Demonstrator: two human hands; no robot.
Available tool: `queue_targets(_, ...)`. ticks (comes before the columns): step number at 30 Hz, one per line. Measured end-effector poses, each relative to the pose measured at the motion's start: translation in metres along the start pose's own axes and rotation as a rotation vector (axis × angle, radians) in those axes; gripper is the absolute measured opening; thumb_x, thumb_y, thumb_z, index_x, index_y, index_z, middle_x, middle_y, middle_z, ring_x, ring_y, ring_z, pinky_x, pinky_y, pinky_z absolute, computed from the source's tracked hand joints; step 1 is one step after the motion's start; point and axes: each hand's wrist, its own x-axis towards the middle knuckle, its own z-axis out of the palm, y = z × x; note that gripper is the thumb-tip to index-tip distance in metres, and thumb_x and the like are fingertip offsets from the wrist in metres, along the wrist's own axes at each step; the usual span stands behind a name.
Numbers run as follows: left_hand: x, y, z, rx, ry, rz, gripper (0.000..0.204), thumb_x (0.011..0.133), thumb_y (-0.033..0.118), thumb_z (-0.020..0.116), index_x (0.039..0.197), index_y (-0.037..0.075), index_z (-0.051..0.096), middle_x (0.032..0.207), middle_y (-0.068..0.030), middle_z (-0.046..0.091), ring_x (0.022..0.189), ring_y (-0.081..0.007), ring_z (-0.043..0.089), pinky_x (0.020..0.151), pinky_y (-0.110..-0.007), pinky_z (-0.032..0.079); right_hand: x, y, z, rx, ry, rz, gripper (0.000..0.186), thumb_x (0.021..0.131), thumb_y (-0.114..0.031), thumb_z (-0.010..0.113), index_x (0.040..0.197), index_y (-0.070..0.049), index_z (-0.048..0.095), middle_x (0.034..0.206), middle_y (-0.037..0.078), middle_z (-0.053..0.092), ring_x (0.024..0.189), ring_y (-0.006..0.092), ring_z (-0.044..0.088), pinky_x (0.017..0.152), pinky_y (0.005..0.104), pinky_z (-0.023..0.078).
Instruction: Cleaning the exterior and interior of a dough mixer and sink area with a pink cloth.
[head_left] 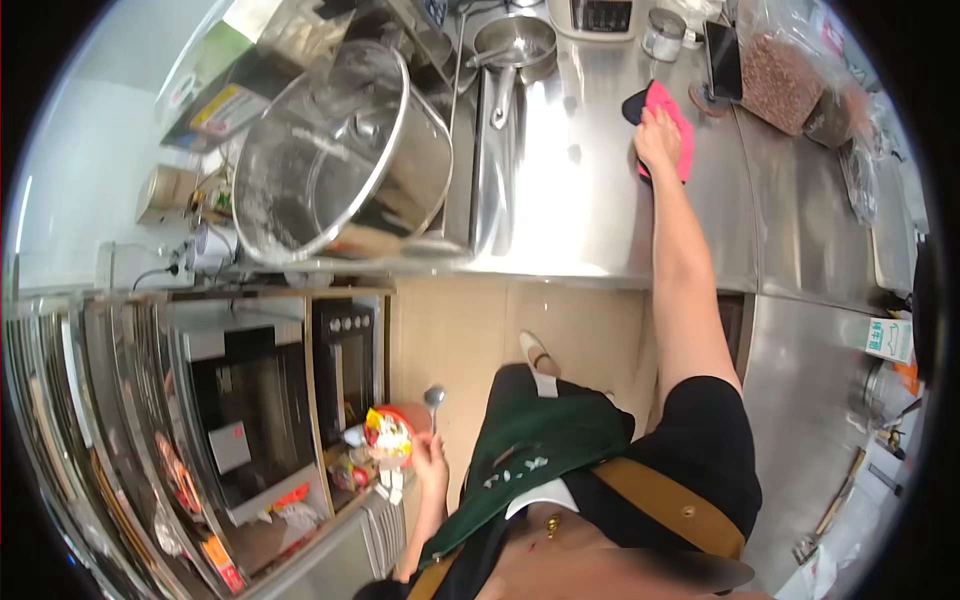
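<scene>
On the steel counter, my right hand is stretched far forward and closed on a bright pink and black cloth piece; whether it is a cap or a mitt I cannot tell. My left hand is low at my left side, its fingers closed round the handle of a metal spoon with the bowl pointing up. Beside that hand is a red-rimmed container with white and yellow pieces in it.
A large steel pot stands at the counter's left, with a small saucepan behind it. A tin, a phone and a bag of brown granules sit far right. Ovens line the lower left.
</scene>
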Motion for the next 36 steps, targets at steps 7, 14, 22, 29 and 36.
queue_targets(7,0.073,0.003,-0.021,-0.160,0.030,-0.282,0.010,0.082,0.011,0.050,0.079,0.007,0.042,0.058,0.0020,0.041,0.047,-0.0046,0.037,0.042,-0.018,0.031,-0.130,-0.185,-0.021,0.767,-0.207,-0.387,0.019,0.070,-0.006,0.050,0.085,-0.006,0.061,0.086,0.013,0.059,0.085,0.0269,0.055,0.077,0.0345,0.041)
queue_targets(14,0.125,0.037,-0.006,-0.145,-0.113,-0.178,0.009,0.082,0.010,0.048,0.078,0.007,0.041,0.059,0.0021,0.041,0.048,-0.0045,0.036,0.043,-0.018,0.029,-0.155,-0.059,-0.056,0.631,-0.105,-0.144,0.017,0.078,-0.012,0.043,0.082,-0.006,0.058,0.086,0.014,0.057,0.080,0.0278,0.055,0.069,0.0371,0.043)
queue_targets(22,0.113,0.042,0.008,-0.159,-0.034,-0.234,0.011,0.083,0.010,0.047,0.077,0.008,0.038,0.059,0.0010,0.040,0.046,-0.0054,0.035,0.042,-0.018,0.030,-0.028,0.075,-0.034,-0.066,0.230,0.150,0.025,0.076,-0.015,0.037,0.089,-0.003,0.054,0.090,0.017,0.056,0.087,0.0321,0.051,0.075,0.0406,0.040)
queue_targets(29,0.102,0.075,0.041,-0.228,0.049,-0.372,0.010,0.082,0.009,0.047,0.077,0.007,0.039,0.060,-0.0002,0.041,0.047,-0.0058,0.037,0.041,-0.018,0.032,0.043,-0.057,0.007,0.107,0.072,-0.228,0.028,0.078,-0.021,0.046,0.101,-0.007,0.053,0.112,0.013,0.048,0.106,0.0263,0.042,0.089,0.0383,0.032)
queue_targets(36,0.069,0.078,0.064,-0.266,0.164,-0.403,0.008,0.081,0.008,0.048,0.078,0.005,0.041,0.059,0.0000,0.043,0.046,-0.0061,0.039,0.040,-0.018,0.034,0.013,-0.095,0.022,0.193,-0.070,-0.398,0.024,0.078,-0.013,0.043,0.097,-0.004,0.054,0.100,0.013,0.053,0.092,0.0274,0.049,0.078,0.0395,0.038)
